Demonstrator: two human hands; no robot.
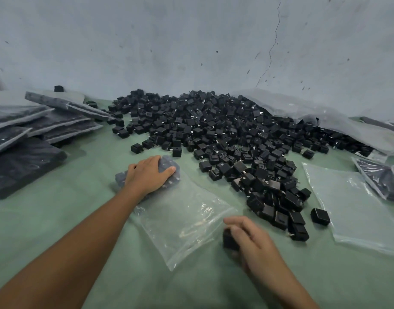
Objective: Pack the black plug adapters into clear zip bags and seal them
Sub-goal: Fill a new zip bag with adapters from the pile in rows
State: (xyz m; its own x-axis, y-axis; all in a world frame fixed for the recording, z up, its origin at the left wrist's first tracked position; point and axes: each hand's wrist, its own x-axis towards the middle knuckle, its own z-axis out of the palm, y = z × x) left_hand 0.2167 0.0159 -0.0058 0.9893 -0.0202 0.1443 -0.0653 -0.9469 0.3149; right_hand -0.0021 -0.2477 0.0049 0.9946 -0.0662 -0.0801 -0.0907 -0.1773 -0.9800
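Observation:
A clear zip bag [182, 221] lies on the green table with a few black plug adapters at its far closed end. My left hand [147, 175] presses flat on those bagged adapters. My right hand [247, 237] is near the bag's open mouth, fingers closed around a black adapter [229, 239]. A big heap of loose black adapters [214, 130] spreads behind and to the right, one tongue of it reaching toward my right hand.
Filled bags [35, 123] are stacked at the left. An empty clear bag [356, 208] lies flat at the right, another filled bag [383, 179] beyond it. A large plastic sack [325, 114] lies behind the heap against the grey wall.

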